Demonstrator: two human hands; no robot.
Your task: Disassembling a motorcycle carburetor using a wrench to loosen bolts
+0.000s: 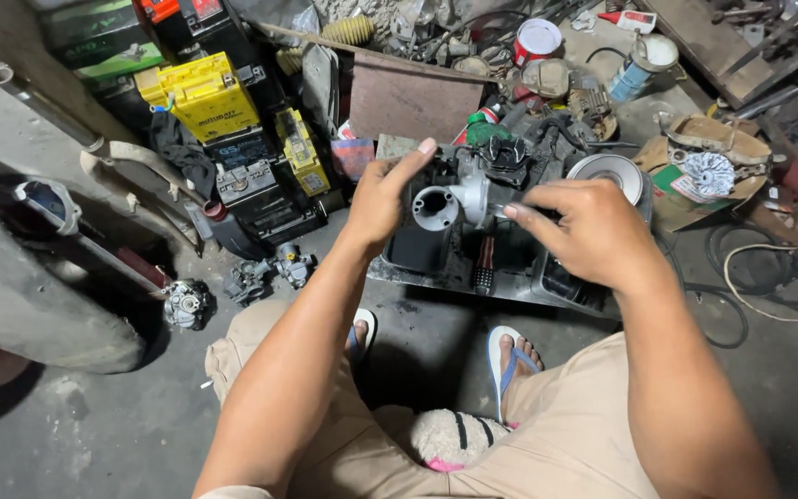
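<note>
Together our left hand (382, 199) and right hand (593, 231) grip a grey carburetor (459, 196), both closed on it. Just beneath it sits a dark tray (510, 286), with yellow batteries (207, 92) well left.

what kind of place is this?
Most likely a small engine or motorcycle repair shop, worked on the floor. Both hands, left hand and right hand, hold a grey carburetor; more carburetors lie on the concrete beside stacked vehicle batteries.

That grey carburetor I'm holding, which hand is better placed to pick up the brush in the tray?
Probably right. The right hand pinches the carburetor only lightly, while the left hand grips its body. The brush lies just below in the tray.
</note>
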